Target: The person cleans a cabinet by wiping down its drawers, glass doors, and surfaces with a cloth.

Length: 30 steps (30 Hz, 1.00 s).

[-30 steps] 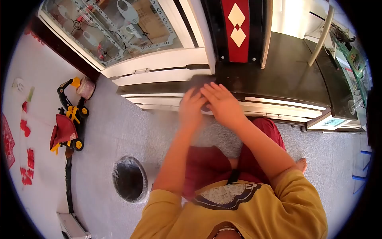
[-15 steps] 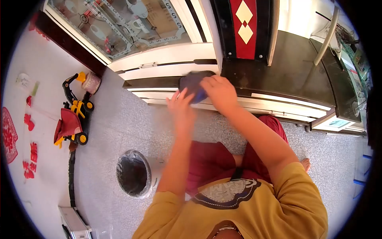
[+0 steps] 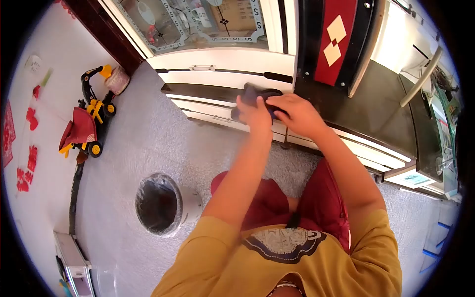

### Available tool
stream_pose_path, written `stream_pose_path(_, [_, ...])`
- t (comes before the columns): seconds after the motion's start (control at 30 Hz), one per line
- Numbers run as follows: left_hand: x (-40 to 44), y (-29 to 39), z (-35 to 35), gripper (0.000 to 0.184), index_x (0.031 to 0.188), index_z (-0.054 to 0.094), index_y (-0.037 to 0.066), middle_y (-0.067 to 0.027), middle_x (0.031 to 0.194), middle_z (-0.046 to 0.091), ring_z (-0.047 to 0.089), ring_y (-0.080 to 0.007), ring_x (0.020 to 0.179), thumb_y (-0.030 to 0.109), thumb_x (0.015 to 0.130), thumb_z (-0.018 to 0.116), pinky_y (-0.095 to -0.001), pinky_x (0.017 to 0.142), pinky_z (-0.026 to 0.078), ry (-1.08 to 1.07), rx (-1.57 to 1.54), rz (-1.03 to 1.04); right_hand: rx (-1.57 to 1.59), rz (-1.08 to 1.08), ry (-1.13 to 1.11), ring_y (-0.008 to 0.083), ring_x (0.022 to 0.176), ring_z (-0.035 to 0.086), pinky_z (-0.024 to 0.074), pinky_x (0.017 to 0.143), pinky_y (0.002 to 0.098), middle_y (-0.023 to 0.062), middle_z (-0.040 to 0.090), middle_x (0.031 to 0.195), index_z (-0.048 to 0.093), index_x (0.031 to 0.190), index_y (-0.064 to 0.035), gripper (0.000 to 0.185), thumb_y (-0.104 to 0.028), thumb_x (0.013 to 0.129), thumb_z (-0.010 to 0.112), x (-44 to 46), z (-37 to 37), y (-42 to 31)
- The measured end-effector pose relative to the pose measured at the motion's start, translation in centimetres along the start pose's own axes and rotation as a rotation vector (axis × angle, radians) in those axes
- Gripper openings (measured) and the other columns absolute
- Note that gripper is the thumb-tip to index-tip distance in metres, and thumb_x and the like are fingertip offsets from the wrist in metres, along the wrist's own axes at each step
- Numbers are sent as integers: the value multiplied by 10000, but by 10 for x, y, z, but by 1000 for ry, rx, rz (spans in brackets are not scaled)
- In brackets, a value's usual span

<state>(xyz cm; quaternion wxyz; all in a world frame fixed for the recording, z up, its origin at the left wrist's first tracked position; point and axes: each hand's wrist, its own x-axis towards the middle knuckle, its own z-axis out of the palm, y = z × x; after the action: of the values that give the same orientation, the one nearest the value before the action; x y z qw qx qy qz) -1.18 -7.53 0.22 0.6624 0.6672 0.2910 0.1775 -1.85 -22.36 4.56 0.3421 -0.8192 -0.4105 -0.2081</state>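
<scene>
A dark, soft-looking item, perhaps cloth, is bunched at the edge of the dark ledge in front of the white cabinet. My left hand has its fingers curled on the left part of the item. On its right part, my right hand grips with bent fingers. The two hands are close together, and the item's underside is hidden behind them.
A lined waste bin stands on the floor at the lower left. Farther left are a toy excavator and a pinkish tub by the wall. The dark countertop extends right, with a pale pole above it.
The view has turned and shifted. The dark item, flat and spread before, is now bunched between my hands, and my left hand has come closer to my right.
</scene>
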Motion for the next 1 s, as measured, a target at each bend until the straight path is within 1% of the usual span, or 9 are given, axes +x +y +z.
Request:
stream_pose_path(0.17, [24,5,-3,692,1623,259,245,-327,1535,344,538,-436,1288,259,1057,657,-514,1049,519,105,17,7,-20,-57,20,329,1155,685,564,1004,430,114,743,1232,731,1224,-66,308,-58,916,718,-5,-4,21])
stream_pose_path(0.3, [32,10,-23,620,1595,315,197,-284,1444,526,597,-406,1248,311,1076,634,-494,1018,536,29,146,44,-182,-89,19,306,1166,667,536,1025,426,98,723,1271,712,1275,-93,368,-137,912,759,-9,5,15])
stream_pose_path(0.53, [31,0,-75,434,1498,476,134,-124,1387,619,604,-305,1263,324,1122,579,-501,986,551,-492,-543,-74,-261,10,49,343,1261,592,441,1069,466,129,667,1329,585,1452,-115,731,-356,823,868,-7,20,-28])
stream_pose_path(0.67, [-9,11,-101,591,1550,458,121,-124,1470,586,571,-280,1322,506,1110,542,-495,1087,482,-803,-708,-152,91,268,14,315,1230,630,468,1083,422,141,668,1284,619,1419,-104,707,-195,777,900,-11,26,-51])
stream_pose_path(0.73, [-16,21,-123,704,1585,419,92,-124,1493,573,558,-274,1340,569,1085,551,-492,1114,458,-776,-447,-73,423,385,102,327,1192,661,509,1033,401,159,675,1285,672,1367,-132,637,-109,765,878,-12,18,-51])
stream_pose_path(0.77, [-20,28,-135,761,1602,400,78,-124,1504,566,552,-272,1350,601,1073,556,-490,1127,446,-761,-315,-34,436,367,214,257,1115,697,545,969,344,126,711,1235,708,1300,-88,476,-64,836,811,-11,10,-55])
stream_pose_path(0.83, [-27,32,-147,917,1653,312,48,-120,1556,518,509,-260,1398,554,999,709,-471,1187,386,-735,-82,133,929,565,128,162,1084,681,541,961,313,61,730,1183,709,1289,-66,392,-106,905,778,0,-29,-70])
stream_pose_path(0.9, [-19,21,-148,1004,1676,262,44,-118,1600,478,473,-260,1446,495,954,794,-454,1219,350,-759,61,267,1025,516,145,127,1008,672,549,919,299,29,732,1110,703,1287,-33,350,-162,965,747,9,-48,-78])
stream_pose_path(1.0, [-49,32,-131,1154,1695,192,24,-144,1725,284,283,-290,1586,354,851,907,-431,1289,238,-1019,-235,275,1023,645,193,125,905,678,559,841,289,40,737,1034,711,1258,-6,338,-207,988,742,15,-56,-83])
